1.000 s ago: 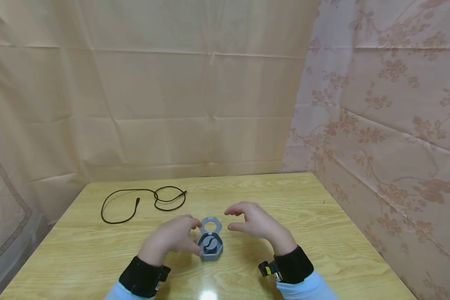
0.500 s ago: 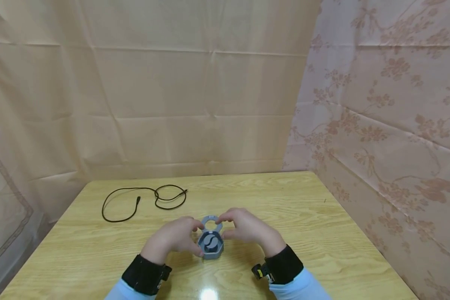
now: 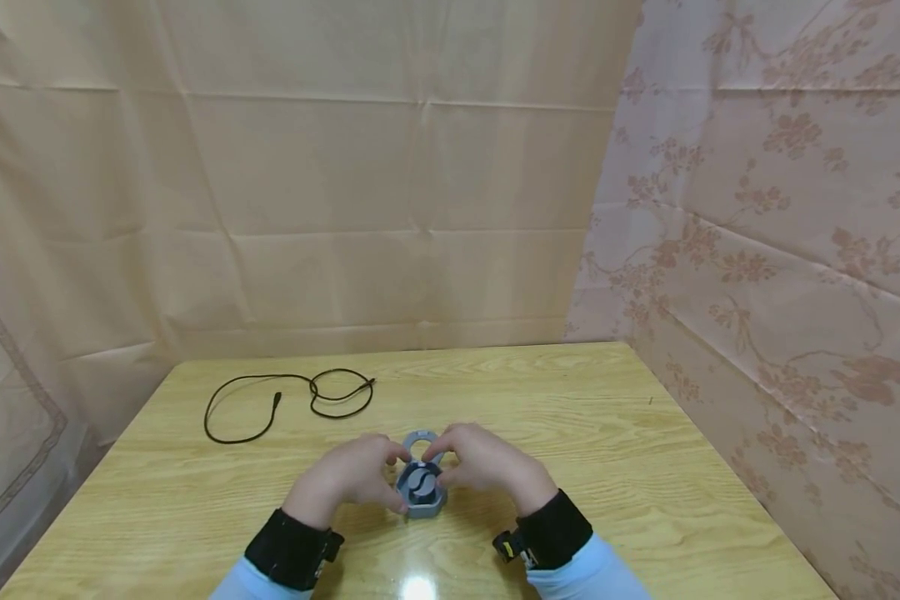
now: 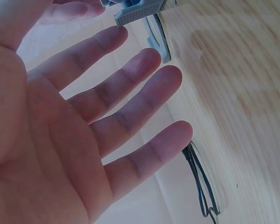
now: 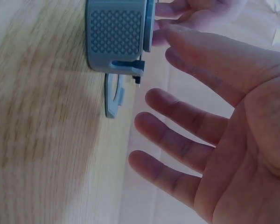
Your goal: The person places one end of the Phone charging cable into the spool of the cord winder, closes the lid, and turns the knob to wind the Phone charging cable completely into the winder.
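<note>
On the table stands a grey-blue hexagonal cable winder (image 3: 422,502), its ring-shaped lid (image 3: 418,436) swung back and a round core with an S-shaped slot inside. My left hand (image 3: 348,475) is at its left side, thumb by the front corner and index finger near the lid hinge. In the left wrist view, its fingers (image 4: 151,95) are extended and spread. My right hand (image 3: 483,467) hovers over the winder's right side, thumb close to the core and index finger near the hinge. The right wrist view shows those fingers (image 5: 170,137) loosely extended; contact is unclear.
A thin black cable (image 3: 243,377) lies loosely looped at the back left of the wooden table (image 3: 585,400). A beige curtain (image 3: 307,208) hangs behind, with a floral cloth (image 3: 765,275) at the right.
My right hand has moved left from beside the winder to over its right edge. The left hand has hardly moved. The winder and cable stay in place.
</note>
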A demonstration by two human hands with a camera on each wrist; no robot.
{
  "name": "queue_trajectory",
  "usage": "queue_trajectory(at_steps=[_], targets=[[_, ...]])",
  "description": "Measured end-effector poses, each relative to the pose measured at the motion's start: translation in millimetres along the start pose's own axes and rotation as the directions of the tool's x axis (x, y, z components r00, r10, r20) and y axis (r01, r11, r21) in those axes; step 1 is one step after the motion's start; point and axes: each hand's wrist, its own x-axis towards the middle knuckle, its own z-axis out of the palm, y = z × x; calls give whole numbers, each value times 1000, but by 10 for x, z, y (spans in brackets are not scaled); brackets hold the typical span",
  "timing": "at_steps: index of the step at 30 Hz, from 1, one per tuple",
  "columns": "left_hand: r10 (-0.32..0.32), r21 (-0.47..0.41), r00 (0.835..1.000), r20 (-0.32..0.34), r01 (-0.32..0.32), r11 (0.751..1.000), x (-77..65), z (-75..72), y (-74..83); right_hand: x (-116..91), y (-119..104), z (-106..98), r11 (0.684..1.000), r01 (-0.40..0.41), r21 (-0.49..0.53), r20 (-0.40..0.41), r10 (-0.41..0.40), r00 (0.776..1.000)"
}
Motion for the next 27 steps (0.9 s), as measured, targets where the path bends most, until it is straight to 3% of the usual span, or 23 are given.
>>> queue_trajectory(at_steps=[9, 19, 27], targets=[[8, 14, 1000, -3, -8, 1000, 0, -6, -5, 47, -59, 59, 998, 5, -59, 14, -4, 1000], [-10, 5, 1000, 4, 10, 1000, 9, 18, -5, 44, -70, 71, 999, -29, -39, 27, 30, 999], [-17, 15, 1000, -7, 18, 1000, 11, 29, -1, 42, -93, 98, 996, -48, -75, -3, 48, 999]])
